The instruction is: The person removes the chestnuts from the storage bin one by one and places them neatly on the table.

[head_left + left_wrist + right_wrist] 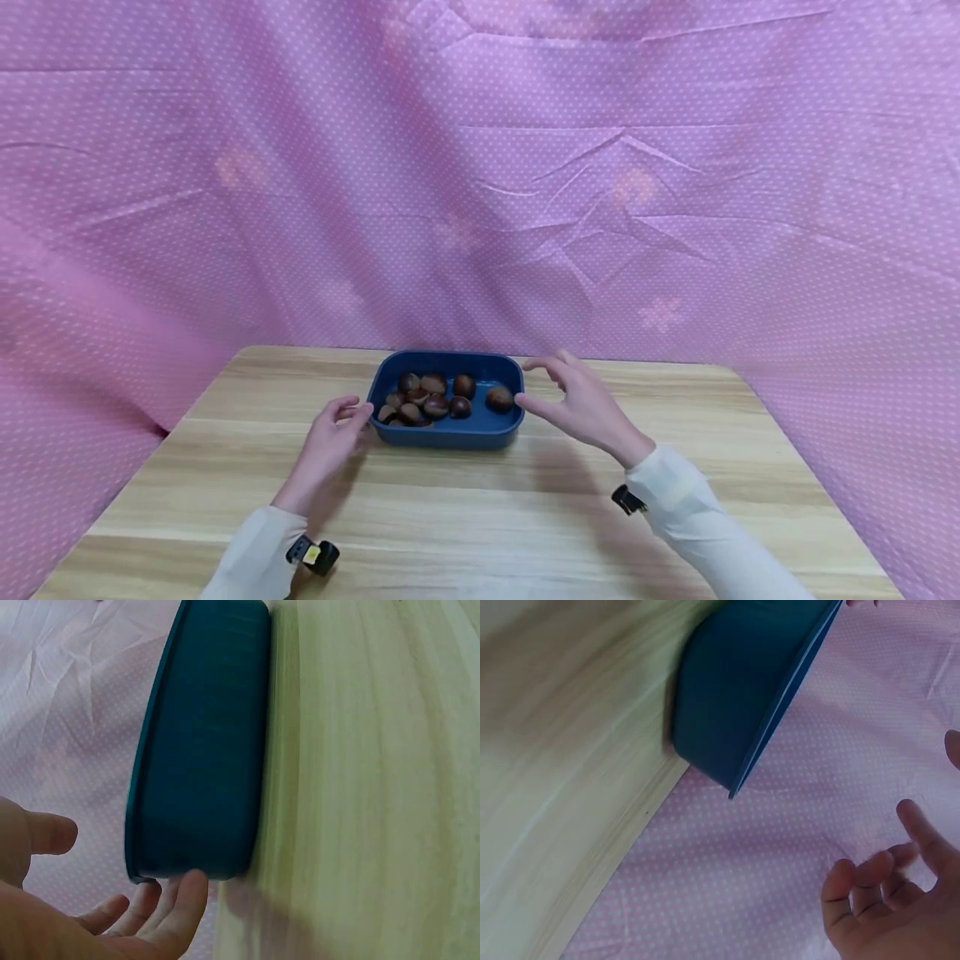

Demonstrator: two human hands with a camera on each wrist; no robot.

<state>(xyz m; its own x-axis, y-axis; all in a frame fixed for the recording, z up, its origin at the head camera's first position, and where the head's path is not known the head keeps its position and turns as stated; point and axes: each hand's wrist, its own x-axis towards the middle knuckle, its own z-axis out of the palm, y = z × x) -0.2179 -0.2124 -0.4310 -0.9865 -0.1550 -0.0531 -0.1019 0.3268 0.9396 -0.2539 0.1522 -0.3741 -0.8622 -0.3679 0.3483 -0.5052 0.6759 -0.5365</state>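
Observation:
A dark blue rectangular container (450, 440) stands upright near the table's far edge. Several brown chestnuts (435, 406) lie inside, mostly grouped at its left, and one chestnut (499, 398) sits apart at the right end. My left hand (328, 446) is at the container's left end; in the left wrist view its fingertips (193, 889) appear to touch the end wall, with the thumb held away. Beside the right end is my right hand (588, 408), thumb and fingers spread. The right wrist view shows this hand (900, 907) apart from the container, holding nothing.
The light wooden table (487, 517) has rounded far corners. Pink dotted cloth (480, 167) hangs close behind it and along both sides. A small black device (318, 557) is strapped at the left wrist, another black device (628, 500) at the right.

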